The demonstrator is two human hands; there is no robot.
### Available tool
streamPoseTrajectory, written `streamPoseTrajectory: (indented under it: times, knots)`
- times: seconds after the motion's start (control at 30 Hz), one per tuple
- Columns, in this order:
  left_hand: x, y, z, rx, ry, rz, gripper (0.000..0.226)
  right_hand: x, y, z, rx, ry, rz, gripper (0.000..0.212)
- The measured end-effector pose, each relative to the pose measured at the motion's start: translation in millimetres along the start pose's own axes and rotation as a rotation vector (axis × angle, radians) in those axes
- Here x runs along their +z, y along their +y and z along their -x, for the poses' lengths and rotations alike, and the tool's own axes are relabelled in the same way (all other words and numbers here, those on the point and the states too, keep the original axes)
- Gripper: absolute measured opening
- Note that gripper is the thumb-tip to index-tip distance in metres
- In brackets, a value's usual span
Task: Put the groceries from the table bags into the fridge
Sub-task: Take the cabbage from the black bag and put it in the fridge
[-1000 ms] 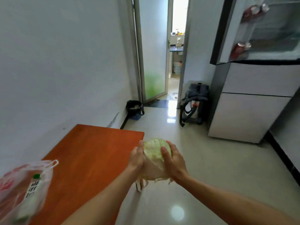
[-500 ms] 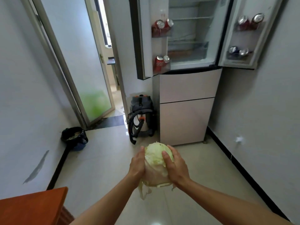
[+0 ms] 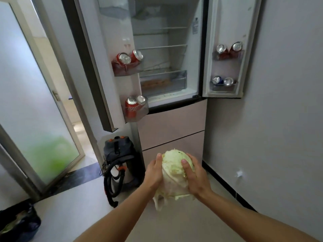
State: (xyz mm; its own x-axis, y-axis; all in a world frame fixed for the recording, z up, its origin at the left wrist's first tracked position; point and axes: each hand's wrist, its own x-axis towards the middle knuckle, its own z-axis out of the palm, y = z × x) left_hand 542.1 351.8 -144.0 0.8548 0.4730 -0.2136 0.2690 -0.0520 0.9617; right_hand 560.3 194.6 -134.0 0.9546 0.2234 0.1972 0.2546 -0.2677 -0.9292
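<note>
A pale green cabbage (image 3: pixel 173 168) with loose outer leaves is held in front of me at waist height. My left hand (image 3: pixel 154 172) grips its left side and my right hand (image 3: pixel 195 179) grips its right side, thumb curled over the top. Straight ahead stands the fridge (image 3: pixel 167 119) with both upper doors swung open. Its wire shelves (image 3: pixel 162 47) look bare and a clear drawer (image 3: pixel 163 81) sits at the bottom of the compartment. The cabbage is below the compartment, level with the fridge's closed lower drawers.
Red cans (image 3: pixel 128 57) and more cans (image 3: pixel 133 105) fill the left door racks; cans (image 3: pixel 229 48) sit in the right door racks. A black vacuum cleaner (image 3: pixel 118 163) stands left of the fridge. A glass door (image 3: pixel 40 119) is at left, a dark bin (image 3: pixel 19 222) at bottom left, a wall at right.
The view has turned from the table to the fridge and come closer to it. Both hands keep the same hold on the cabbage. The table and bag have left the view.
</note>
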Motion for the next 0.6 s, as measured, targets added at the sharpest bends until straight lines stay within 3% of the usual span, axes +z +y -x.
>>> streamPoseTrajectory:
  times: [0.17, 0.27, 0.43, 0.6]
  knots:
    - [58.3, 78.4, -70.0, 0.122, -0.065, -0.040, 0.076, -31.1, 13.7, -108.5, -0.055, 0.120, -0.008, 0.058]
    - [99.6, 118.6, -132.0, 0.192, -0.072, -0.018, 0.051, -52.4, 27.7, -190.8, -0.082, 0.177, 0.022, 0.069]
    - [152.6, 189.8, -241.4, 0.202, 0.002, 0.026, 0.056, -87.8, 17.4, -329.5, -0.148, 0.182, 0.054, 0.075]
    - [168.1, 261.8, -328.6, 0.237, 0.118, 0.029, 0.078, -96.6, -13.1, -447.8, -0.244, 0.149, 0.062, 0.082]
